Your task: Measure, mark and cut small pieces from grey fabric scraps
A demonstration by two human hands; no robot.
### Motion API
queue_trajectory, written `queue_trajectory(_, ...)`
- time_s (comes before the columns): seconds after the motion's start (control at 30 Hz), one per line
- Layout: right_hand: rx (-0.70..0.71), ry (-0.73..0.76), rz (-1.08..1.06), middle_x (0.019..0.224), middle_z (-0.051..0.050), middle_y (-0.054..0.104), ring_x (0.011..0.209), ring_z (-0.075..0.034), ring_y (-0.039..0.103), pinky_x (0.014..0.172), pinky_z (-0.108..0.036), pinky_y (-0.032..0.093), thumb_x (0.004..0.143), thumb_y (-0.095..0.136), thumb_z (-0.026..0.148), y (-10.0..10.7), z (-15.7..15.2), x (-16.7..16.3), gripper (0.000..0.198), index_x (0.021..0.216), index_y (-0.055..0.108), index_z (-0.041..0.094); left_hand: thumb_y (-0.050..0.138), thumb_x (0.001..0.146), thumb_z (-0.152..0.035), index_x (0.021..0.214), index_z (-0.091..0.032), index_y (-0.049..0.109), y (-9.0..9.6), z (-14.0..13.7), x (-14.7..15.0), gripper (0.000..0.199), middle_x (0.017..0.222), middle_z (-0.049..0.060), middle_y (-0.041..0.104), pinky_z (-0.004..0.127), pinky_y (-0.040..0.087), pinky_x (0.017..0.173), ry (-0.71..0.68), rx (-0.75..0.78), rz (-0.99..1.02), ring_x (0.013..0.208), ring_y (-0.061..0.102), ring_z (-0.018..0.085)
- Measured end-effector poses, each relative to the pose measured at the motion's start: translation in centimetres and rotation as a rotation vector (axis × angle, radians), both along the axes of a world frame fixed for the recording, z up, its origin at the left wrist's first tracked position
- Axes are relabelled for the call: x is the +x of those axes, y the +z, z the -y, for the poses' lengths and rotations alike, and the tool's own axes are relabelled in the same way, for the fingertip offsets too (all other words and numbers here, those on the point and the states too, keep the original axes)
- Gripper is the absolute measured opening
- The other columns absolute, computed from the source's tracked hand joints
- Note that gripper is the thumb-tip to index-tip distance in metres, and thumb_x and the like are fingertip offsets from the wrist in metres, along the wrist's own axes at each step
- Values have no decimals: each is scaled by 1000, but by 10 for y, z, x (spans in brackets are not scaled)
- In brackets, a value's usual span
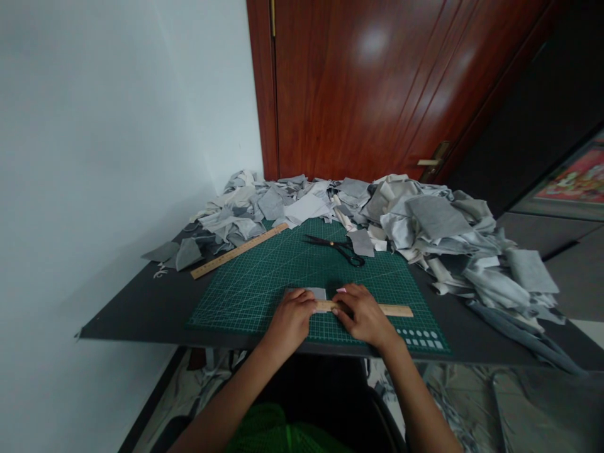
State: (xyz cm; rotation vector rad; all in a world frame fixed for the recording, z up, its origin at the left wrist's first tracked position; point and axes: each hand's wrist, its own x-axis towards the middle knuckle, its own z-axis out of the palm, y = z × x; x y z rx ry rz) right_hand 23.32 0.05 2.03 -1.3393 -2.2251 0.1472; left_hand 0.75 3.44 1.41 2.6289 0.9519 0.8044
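Observation:
A wooden ruler (pixel 396 311) lies across a small grey cloth piece (pixel 317 292) near the front of the green cutting mat (pixel 255 292). My left hand (pixel 293 311) is closed over the ruler's left part and touches the cloth; its fingers hide that end. Just to the right, my right hand (pixel 363 313) has its thumb and fingers closed about the ruler. A small pink piece (pixel 341 290) shows at the right fingers, too small to name. Black scissors (pixel 336 244) lie on the mat beyond the hands, their handles toward the right.
A second wooden ruler (pixel 240 251) lies slanted over the mat's left edge. Cloth scraps (pixel 236 217) are heaped at the back left, and a taller heap (pixel 434 217) fills the right. The dark table (pixel 141 308) meets a white wall at left; a brown door (pixel 349 94) stands behind.

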Motion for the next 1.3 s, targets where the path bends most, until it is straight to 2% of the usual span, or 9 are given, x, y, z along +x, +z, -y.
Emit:
queue_trajectory(0.4,-15,3,19,107,-12,69,104,-30,61,93,-46,45,95,62,24,0,1,1,11,103,69,20,47,92,4,86,-18,66,0,-1,0,29,90,5,65,38,50,86,-24,-15,29,94,59,22)
queue_trajectory(0.7,-6,4,6,106,-12,69,103,-29,60,93,-45,45,97,62,25,-1,1,-2,11,104,69,19,43,90,5,88,-18,66,0,1,0,33,91,5,65,40,52,87,13,-28,3,95,60,22)
queue_trajectory(0.77,-6,5,4,106,-12,69,103,-30,60,93,-46,45,97,62,25,-1,1,-1,10,103,68,20,43,89,5,93,-18,68,-3,1,0,34,95,6,67,42,52,91,18,-22,-17,98,61,24)
queue_trajectory(0.87,-9,5,4,107,-12,69,103,-30,61,92,-46,45,97,62,26,-1,1,-1,10,102,68,20,45,89,4,115,-19,67,-9,0,-1,41,113,9,69,47,51,99,40,8,9,113,60,26)
queue_trajectory(0.93,-9,7,3,107,-12,69,103,-30,61,92,-46,45,97,62,25,0,1,-1,10,103,68,20,46,89,4,121,-20,65,-9,0,-1,44,120,9,67,48,50,102,45,15,24,118,58,26)
queue_trajectory(1.07,-24,17,1,106,-12,69,102,-29,61,92,-45,45,96,62,24,1,1,-1,11,104,68,20,48,87,5,105,-21,69,-2,0,-1,38,102,5,67,42,50,97,1,-32,-25,106,59,24)
queue_trajectory(1.3,-36,16,15,105,-12,68,102,-29,60,92,-44,44,97,61,26,1,1,-1,11,103,68,19,47,88,5,104,-22,70,1,0,-1,38,97,4,65,39,49,95,-12,-45,-9,102,58,23)
